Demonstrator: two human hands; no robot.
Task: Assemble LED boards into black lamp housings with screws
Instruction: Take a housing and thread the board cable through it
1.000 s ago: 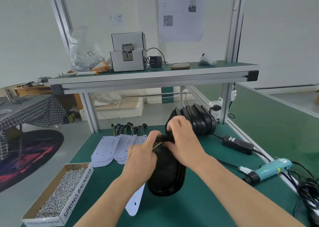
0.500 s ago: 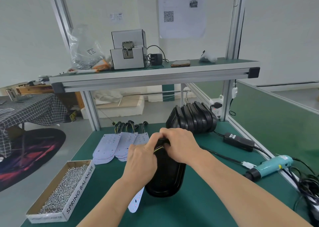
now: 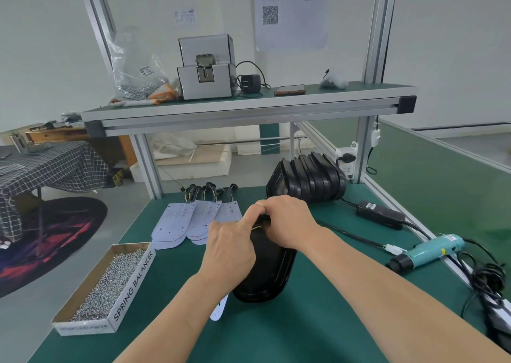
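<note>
Green matting covers the desk (image 3: 318, 329). In the head view a black housing (image 3: 269, 274) is seen at the desk's middle, lying lengthwise away from the person, its far end raised between both hands. The left hand (image 3: 231, 248) is curled against the housing's left side near that far end, thumb stretched toward the right hand. The right hand (image 3: 287, 221) is clenched over the far end from above, fingers wrapped round it. Thin yellow wires (image 3: 257, 226) show in the gap between the two hands. A white board (image 3: 219, 311) pokes out from under the housing's near left side; the rest of it is hidden.

More boards (image 3: 177, 224) are fanned out toward the far left edge, with their leads pointing to the far edge. A cardboard box (image 3: 134, 288) is set at the near left corner and is filled with screws (image 3: 110, 282). A stack (image 3: 307, 177) of housings is stood on edge at the far right corner. An adapter (image 3: 380, 215) lies near the right edge, and a teal driver (image 3: 431, 250) is laid nearer the person along the same edge.

On the shelf (image 3: 249, 105) above, a grey feeder (image 3: 206, 68) is placed near the middle, a clear bag (image 3: 135, 69) toward the left end, and a phone (image 3: 289, 89) to the feeder's right.
</note>
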